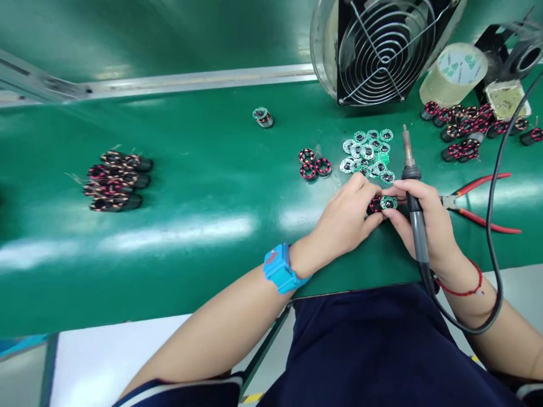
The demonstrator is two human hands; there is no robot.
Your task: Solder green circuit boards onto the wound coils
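Note:
My left hand (345, 212) is closed on a motor stator (374, 204) with a dark body and red windings. Close against it is a small round green circuit board (388, 203), pinched between the thumb and fingertips of my right hand (430, 217). That same hand also keeps a soldering iron (418, 226) in its grip, tip pointing away from me. Just beyond my fingers lies a pile of round circuit boards (367, 152). To its left stand three stators (308, 171) with red and copper windings.
Red-handled pliers (470, 195) lie right of my right hand, near the iron's black cable (494, 186). A fan (384, 56), a tape roll (456, 73) and more stators (462, 124) are at the back right. A stator group (116, 181) lies far left; one board-topped stator (263, 117) stands mid-table.

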